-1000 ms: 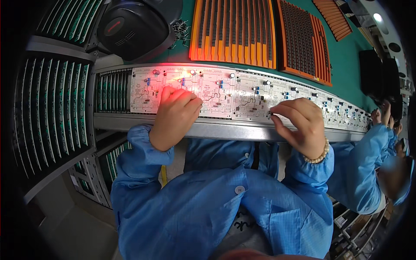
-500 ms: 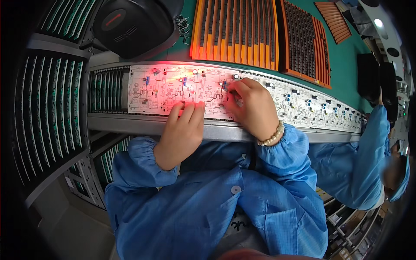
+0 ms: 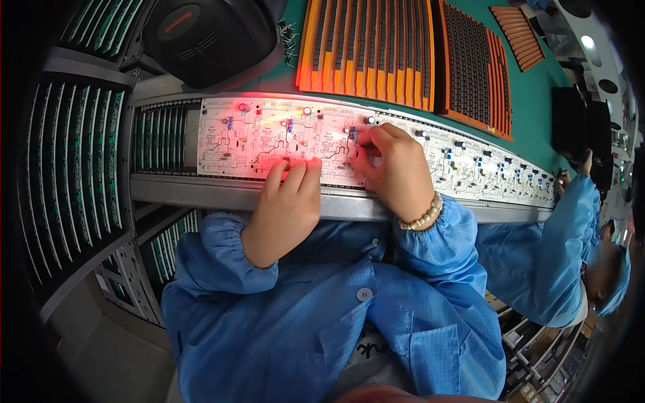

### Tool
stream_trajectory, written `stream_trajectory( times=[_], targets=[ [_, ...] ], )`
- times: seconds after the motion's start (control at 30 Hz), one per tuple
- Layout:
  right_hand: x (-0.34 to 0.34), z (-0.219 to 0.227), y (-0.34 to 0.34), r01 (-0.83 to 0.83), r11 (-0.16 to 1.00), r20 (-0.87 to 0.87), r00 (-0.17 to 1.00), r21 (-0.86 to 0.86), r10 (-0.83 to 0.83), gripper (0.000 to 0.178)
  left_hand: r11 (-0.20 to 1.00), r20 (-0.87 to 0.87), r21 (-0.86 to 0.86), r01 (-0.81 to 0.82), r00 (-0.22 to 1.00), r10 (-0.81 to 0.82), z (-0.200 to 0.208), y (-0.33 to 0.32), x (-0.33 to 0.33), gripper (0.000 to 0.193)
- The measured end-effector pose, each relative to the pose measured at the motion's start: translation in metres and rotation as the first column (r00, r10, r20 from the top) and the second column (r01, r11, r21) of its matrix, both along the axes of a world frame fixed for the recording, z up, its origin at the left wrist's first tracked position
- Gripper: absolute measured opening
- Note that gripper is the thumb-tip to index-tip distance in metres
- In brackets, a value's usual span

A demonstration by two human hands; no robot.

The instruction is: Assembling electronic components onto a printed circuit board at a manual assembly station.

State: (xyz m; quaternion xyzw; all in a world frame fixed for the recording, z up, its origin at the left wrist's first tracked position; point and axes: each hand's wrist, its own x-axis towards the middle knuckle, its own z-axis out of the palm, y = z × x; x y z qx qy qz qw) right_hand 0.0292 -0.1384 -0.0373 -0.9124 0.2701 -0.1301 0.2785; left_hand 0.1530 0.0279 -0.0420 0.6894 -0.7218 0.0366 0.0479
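A white circuit board [image 3: 212,144] lies lengthwise on the metal rail, carrying small capacitors and blue parts, its middle lit red. My left hand [image 3: 285,211] rests with stretched fingers over the board's near edge, fingertips on its surface. Farther right, my right hand [image 3: 398,168] has thumb and forefinger brought together close above the board, beside a blue component [image 3: 353,133]. Whatever is between those fingertips is too small or hidden to make out. A beaded bracelet [image 3: 423,216] circles my right wrist. More white boards [image 3: 463,176] continue along the rail to the right.
Behind the rail stand orange trays [image 3: 369,84] [image 3: 474,111] with rows of dark parts. A black machine housing [image 3: 208,43] sits at the back left, loose metal-legged parts [image 3: 287,41] beside it. Racks of green boards [image 3: 77,168] line the left. A co-worker in blue [image 3: 537,258] is at the right.
Both hands keep nearly the same pose over the board. The view has shifted a little, and the co-worker's arm at the right has moved slightly, a hand now showing by the boards.
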Motion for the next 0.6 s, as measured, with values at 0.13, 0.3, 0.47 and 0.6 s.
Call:
stream_trajectory(
  times=[0.13,0.3,0.47,0.6],
  targets=[
    [0.003,0.003,0.006,0.022,0.996,-0.036,0.999,-0.082,-0.025,0.016,1.000,0.008,0.005,-0.004,1.000,0.004,0.001,-0.001,-0.001,0.045],
    [0.002,0.004,0.007,0.019,0.990,-0.061,0.998,-0.141,-0.028,0.014,0.999,-0.002,-0.030,0.026,1.000,-0.026,-0.001,-0.001,-0.002,0.037],
    [0.004,0.006,0.011,0.021,0.981,-0.107,0.993,-0.195,-0.042,0.010,1.000,-0.001,-0.018,0.022,1.000,-0.022,-0.004,-0.002,-0.004,0.036],
    [0.010,0.009,0.019,-0.036,0.938,-0.204,0.978,-0.344,-0.038,0.008,0.999,0.014,-0.031,0.029,0.999,-0.029,0.000,-0.004,-0.006,0.035]
  ],
)
